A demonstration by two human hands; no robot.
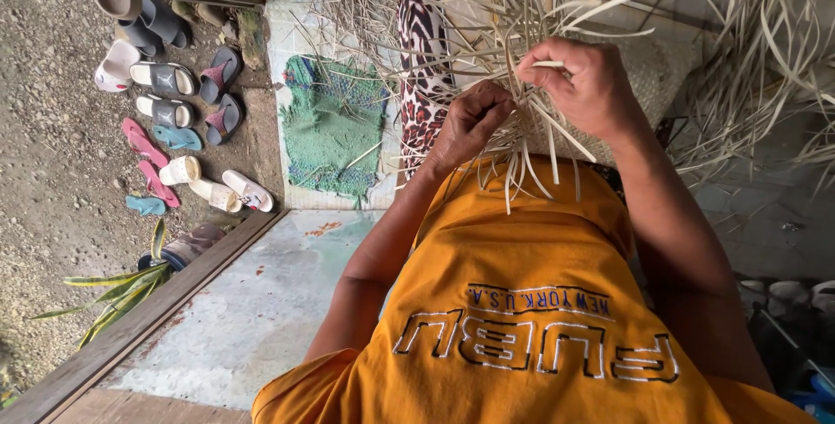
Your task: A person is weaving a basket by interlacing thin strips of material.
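So we've got both hands up at chest height in the pale weaving strips point(522, 141): left hand point(470, 124) curled tight around a bunch, right hand point(583, 85) pinching one strip, green mat point(335, 128) beyond.

A home porch (sandals point(170, 120) by the doorstep, green mat point(335, 128)).

The person wears a loose orange short-sleeved shirt point(522, 302) with outlined block lettering stitched across the chest; both forearms are bare below the sleeves.
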